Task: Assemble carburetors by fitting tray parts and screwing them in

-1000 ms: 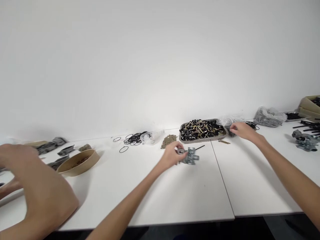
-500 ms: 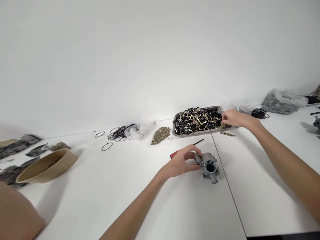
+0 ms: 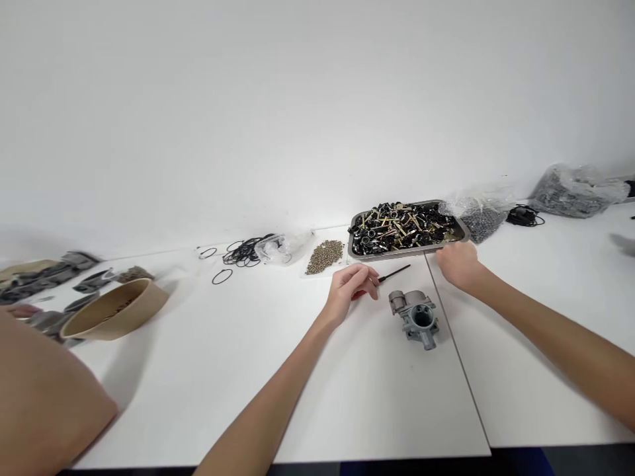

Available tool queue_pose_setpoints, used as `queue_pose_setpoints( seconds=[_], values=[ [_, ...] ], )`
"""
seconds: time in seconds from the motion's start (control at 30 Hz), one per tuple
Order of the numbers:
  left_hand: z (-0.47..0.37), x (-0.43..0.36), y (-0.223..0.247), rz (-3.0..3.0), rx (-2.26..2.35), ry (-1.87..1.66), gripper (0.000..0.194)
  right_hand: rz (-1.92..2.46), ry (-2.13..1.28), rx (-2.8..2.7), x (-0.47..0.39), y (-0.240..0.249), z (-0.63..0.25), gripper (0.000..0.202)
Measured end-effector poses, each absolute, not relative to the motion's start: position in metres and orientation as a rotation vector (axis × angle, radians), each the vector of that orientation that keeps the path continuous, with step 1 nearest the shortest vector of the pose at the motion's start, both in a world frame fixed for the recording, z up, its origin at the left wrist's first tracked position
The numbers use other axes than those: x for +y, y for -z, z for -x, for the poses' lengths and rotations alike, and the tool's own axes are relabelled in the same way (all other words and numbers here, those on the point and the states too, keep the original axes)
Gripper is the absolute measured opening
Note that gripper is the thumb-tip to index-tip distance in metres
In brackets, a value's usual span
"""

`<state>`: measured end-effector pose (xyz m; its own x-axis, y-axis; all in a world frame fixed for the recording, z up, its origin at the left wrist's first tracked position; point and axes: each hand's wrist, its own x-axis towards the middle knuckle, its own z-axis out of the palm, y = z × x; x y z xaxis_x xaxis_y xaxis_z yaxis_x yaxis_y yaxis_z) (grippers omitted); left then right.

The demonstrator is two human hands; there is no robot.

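Note:
My left hand (image 3: 351, 288) is curled over the red handle of a screwdriver (image 3: 395, 273), whose dark shaft points away to the right. To the right of that hand, a grey metal carburetor (image 3: 419, 317) stands on the white table, untouched by either hand. My right hand (image 3: 457, 263) is closed and low at the front right corner of a metal tray (image 3: 397, 253); its fingertips are hidden, so what they pinch does not show. Black parts and brass-coloured screws (image 3: 404, 226) fill the tray.
Small brass pieces (image 3: 325, 256) lie on a clear sheet left of the tray. Black rubber rings (image 3: 243, 252) and plastic bags (image 3: 575, 192) line the wall. At left, another person's arm (image 3: 44, 396) is near a tan bowl (image 3: 149, 304). A seam (image 3: 461, 357) crosses the table.
My left hand has let go of the carburetor and moved left onto the screwdriver. My right hand has come out of the tray to its front edge, over where loose brass-coloured screws lay.

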<state>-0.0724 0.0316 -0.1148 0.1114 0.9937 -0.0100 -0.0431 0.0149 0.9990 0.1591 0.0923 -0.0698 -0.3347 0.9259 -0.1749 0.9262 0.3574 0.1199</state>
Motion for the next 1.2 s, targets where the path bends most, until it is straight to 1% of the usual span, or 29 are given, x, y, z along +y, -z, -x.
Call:
queue_pose_setpoints(
  seconds=[0.13,0.27,0.33,0.5,0.57,0.67,0.8,0.97,1.03,1.1,1.2],
  values=[
    [0.074,0.034,0.114,-1.197,1.110,-1.163,0.040,-1.692,-0.068,2.330,0.091,0.077,-0.156,0.024],
    [0.075,0.032,0.111,-1.211,1.095,-1.179,0.038,-1.681,-0.080,2.320,0.087,0.076,-0.154,0.034],
    [0.076,0.032,0.110,-1.220,1.102,-1.186,0.036,-1.666,-0.069,2.336,0.088,0.074,-0.153,0.036],
    [0.074,0.030,0.104,-1.241,1.143,-1.224,0.032,-1.624,-0.012,2.466,0.086,0.060,-0.145,0.023],
    [0.071,0.028,0.101,-1.250,1.134,-1.233,0.035,-1.611,0.033,2.545,0.080,0.051,-0.137,0.018],
    [0.064,0.024,0.098,-1.292,1.067,-1.206,0.043,-1.553,0.170,2.743,0.068,0.045,-0.126,0.016],
    [0.055,0.019,0.100,-1.262,1.009,-1.207,0.041,-1.392,0.288,3.049,0.054,0.059,-0.115,0.010],
    [0.053,0.018,0.099,-1.172,1.075,-1.274,0.040,-1.288,0.357,3.160,0.054,0.072,-0.113,0.014],
    [0.057,0.020,0.097,-1.141,1.110,-1.304,0.039,-1.322,0.497,3.166,0.066,0.068,-0.120,0.020],
    [0.063,0.023,0.096,-1.119,1.141,-1.352,0.038,-1.463,0.598,3.123,0.086,0.064,-0.135,0.025],
    [0.072,0.029,0.098,-1.104,1.164,-1.425,0.036,-1.755,0.507,3.050,0.124,0.068,-0.169,0.024]
  ],
)
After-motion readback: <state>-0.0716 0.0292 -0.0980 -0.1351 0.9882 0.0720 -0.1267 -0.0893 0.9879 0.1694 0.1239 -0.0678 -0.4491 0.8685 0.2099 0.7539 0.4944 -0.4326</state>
